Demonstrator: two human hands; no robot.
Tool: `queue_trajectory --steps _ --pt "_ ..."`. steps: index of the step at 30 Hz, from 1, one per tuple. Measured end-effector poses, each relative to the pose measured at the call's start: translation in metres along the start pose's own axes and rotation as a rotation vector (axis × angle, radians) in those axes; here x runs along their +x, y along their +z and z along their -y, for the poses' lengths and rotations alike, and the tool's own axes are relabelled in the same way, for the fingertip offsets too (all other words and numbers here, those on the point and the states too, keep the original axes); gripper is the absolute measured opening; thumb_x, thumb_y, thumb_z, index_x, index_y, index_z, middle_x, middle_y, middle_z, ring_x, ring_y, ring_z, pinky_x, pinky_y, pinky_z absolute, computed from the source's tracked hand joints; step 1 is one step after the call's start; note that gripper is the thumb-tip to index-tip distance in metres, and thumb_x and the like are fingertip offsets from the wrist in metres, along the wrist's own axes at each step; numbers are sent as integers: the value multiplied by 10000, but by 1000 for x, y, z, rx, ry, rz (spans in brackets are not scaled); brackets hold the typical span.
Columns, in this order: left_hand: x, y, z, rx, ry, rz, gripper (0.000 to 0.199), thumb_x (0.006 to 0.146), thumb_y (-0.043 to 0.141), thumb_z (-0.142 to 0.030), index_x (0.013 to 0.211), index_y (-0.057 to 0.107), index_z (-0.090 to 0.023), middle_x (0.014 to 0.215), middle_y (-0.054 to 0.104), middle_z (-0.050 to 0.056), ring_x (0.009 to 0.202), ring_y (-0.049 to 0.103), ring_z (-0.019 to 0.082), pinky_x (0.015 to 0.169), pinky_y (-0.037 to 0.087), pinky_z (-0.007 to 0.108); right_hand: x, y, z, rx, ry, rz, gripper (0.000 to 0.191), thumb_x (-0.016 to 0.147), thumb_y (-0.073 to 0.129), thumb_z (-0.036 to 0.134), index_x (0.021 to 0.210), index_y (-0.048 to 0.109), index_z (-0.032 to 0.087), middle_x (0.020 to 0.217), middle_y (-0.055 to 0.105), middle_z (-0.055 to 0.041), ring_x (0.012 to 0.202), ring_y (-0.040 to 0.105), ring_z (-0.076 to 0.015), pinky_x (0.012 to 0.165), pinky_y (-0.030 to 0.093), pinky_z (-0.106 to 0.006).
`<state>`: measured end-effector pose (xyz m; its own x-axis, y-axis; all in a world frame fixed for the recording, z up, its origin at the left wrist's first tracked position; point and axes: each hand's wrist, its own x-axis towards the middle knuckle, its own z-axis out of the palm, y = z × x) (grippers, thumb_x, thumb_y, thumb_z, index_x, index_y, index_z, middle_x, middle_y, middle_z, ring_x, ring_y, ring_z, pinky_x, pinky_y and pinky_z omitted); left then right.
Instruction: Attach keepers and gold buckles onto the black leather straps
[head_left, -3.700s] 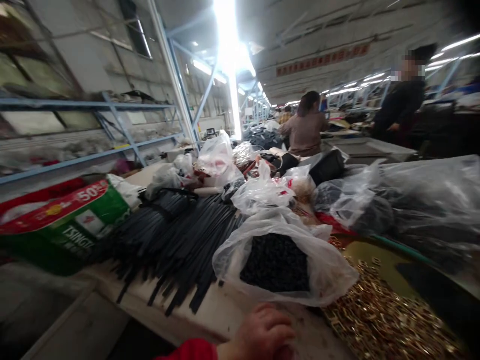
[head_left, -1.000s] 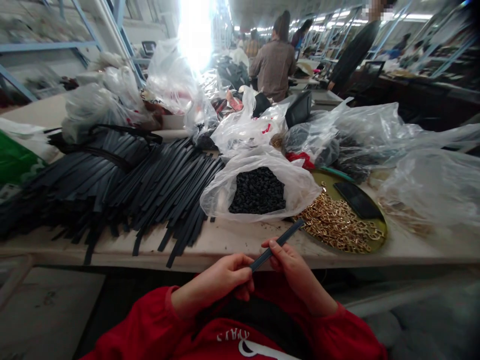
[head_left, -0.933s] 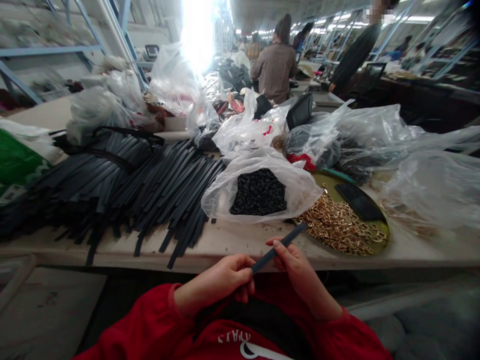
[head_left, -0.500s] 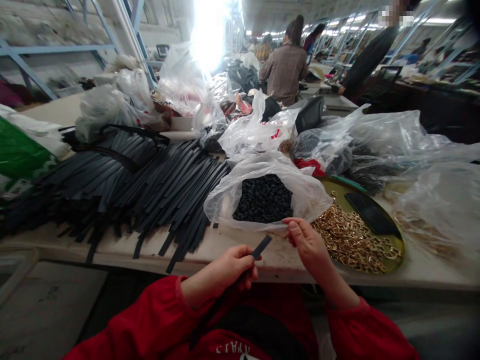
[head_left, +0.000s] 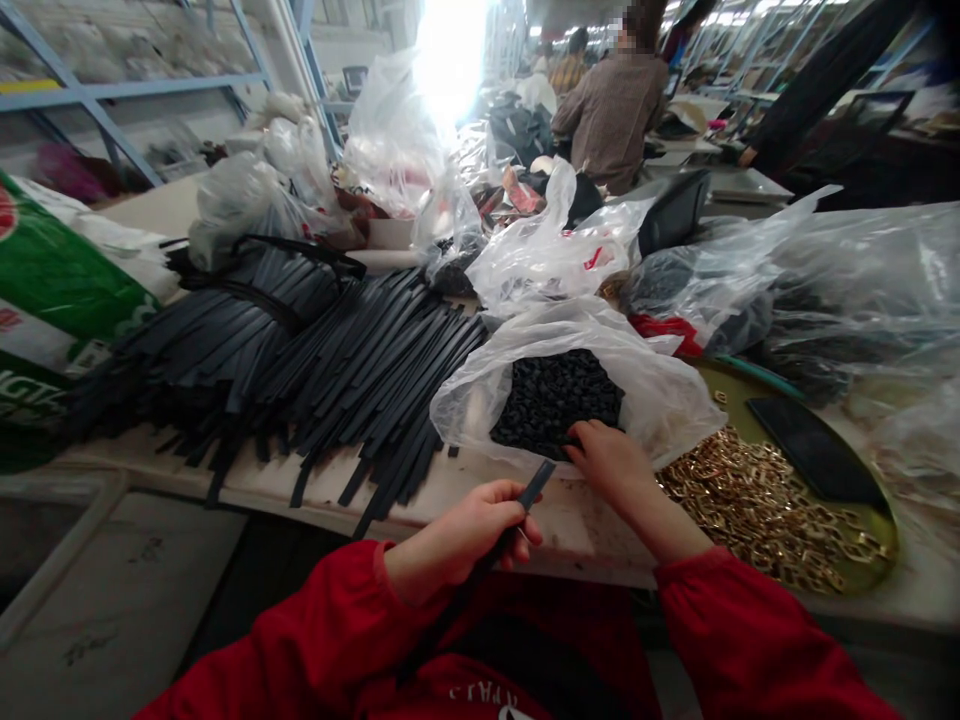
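Observation:
My left hand (head_left: 480,525) is closed around a flat black strip (head_left: 536,485); its short end sticks up past the thumb, and the rest trails down toward my lap. My right hand (head_left: 611,465) is at the near edge of an open clear plastic bag (head_left: 686,400), fingertips drawn together against small black loop-like pieces (head_left: 559,390) that fill it. Whatever those fingertips hold is hidden. To the left of the bag lies a large spread of long black strips (head_left: 397,370). On the right, gold metal buckles or links (head_left: 772,510) are heaped in a round yellowish tray (head_left: 724,380).
A dark flat rectangular object (head_left: 814,445) lies in the tray. More plastic bags (head_left: 540,250) crowd the table behind. A green and white sack (head_left: 67,270) stands at the left. Past the table are blue shelf frames (head_left: 82,95) and a person in brown (head_left: 619,115).
My right hand has moved from in front of the bag's rim onto the black pieces inside. My left hand still grips the strip. The camera view has shifted somewhat.

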<state>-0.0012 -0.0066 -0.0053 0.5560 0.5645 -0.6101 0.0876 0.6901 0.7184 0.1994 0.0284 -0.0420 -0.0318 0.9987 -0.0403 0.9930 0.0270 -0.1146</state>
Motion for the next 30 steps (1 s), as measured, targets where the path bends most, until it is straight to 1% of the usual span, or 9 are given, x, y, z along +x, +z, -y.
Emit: queue_trajectory --steps 5,8,10,13,16,19,21,25,30 --pt "-5 1 1 -28 0 26 240 661 478 -209 894 479 -151 648 583 -17 425 477 44 380 317 148 -5 -1 -6 121 28 -80 131 788 477 250 827 573 170 827 612 -84 751 574 -205 625 364 -292" --pt "-9 4 1 -35 1 20 269 648 474 -194 913 485 -154 655 589 -16 436 487 48 383 319 149 -14 -7 -4 237 68 -156 141 783 464 285 826 547 180 745 589 -42 669 550 -171 610 377 -282" --pt "-12 7 0 -28 6 23 270 647 472 -186 915 487 -155 653 588 -20 435 484 48 380 319 150 -24 -14 0 503 115 -192 129 762 483 313 773 530 193 643 547 -1 586 510 -147 576 377 -275" --pt "-17 14 -4 9 28 23 256 660 471 -185 913 494 -154 654 584 -25 427 473 43 371 307 149 -44 -24 9 1117 220 -142 159 704 563 354 726 517 203 546 490 44 512 449 -115 517 358 -255" --pt "-21 19 -6 38 50 37 264 679 475 -199 938 503 -155 658 584 -27 429 475 42 371 296 147 -63 -31 18 1576 353 -19 233 643 656 347 772 529 199 587 565 38 521 469 -91 518 371 -228" --pt "-24 21 -6 17 47 58 269 686 485 -194 948 526 -149 665 591 -17 446 486 51 387 308 154 -76 -30 24 1847 451 58 274 591 723 283 775 540 195 681 645 10 557 516 -76 563 408 -213" --pt "-26 20 -5 -53 34 103 287 688 479 -169 964 548 -134 703 602 6 480 501 60 411 335 164 -82 -27 26 1932 482 88 269 582 737 258 764 549 194 707 661 6 570 532 -70 573 418 -202" --pt "-29 16 -1 -273 -49 209 309 703 484 -133 999 565 -101 798 597 44 559 520 65 460 363 167 -91 -14 26 1985 496 116 239 600 736 245 768 571 200 765 662 15 616 552 -62 584 431 -178" --pt "-27 12 4 -393 -119 262 272 716 506 -123 978 572 -88 824 587 51 594 524 77 485 363 186 -98 -4 25 1987 577 37 279 558 763 230 771 584 215 643 584 73 529 504 -40 511 433 -145"
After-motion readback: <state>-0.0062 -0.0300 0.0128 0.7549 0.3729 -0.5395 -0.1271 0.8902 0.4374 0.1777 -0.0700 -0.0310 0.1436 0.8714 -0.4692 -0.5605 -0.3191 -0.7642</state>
